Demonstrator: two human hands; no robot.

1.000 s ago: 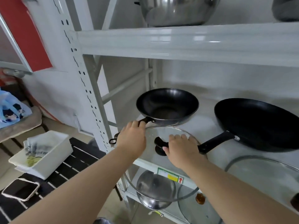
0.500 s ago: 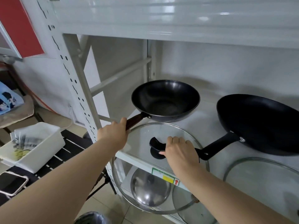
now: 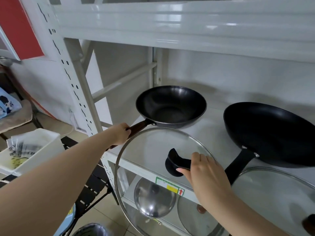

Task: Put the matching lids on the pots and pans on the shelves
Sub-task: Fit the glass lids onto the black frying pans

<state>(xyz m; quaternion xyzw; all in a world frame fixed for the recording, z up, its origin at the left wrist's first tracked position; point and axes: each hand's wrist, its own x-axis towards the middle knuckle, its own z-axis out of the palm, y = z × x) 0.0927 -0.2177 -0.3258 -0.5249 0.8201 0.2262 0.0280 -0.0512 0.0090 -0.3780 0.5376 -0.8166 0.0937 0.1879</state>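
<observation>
A small black wok (image 3: pixel 171 106) with a brown handle stands on the white middle shelf (image 3: pixel 213 120). My left hand (image 3: pixel 119 134) grips that brown handle. My right hand (image 3: pixel 204 169) holds a round glass lid (image 3: pixel 150 150) by its black handle, just in front of the wok and over the shelf's front edge. A larger black pan (image 3: pixel 269 133) with a black handle sits to the right. Another glass lid (image 3: pixel 279 189) lies in front of it at the right edge.
The upper shelf beam (image 3: pixel 187 28) crosses overhead. On the lower shelf lie a steel lid (image 3: pixel 154 200) and a glass lid (image 3: pixel 192 217). A perforated white upright (image 3: pixel 71 82) stands at left, beside a white tub (image 3: pixel 29 150) on a black slatted table. A bin (image 3: pixel 92 230) stands below.
My left hand left the glass lid's rim and took the wok's brown handle. My right hand keeps the lid by its black handle. The view tilted down, hiding the steel pot above.
</observation>
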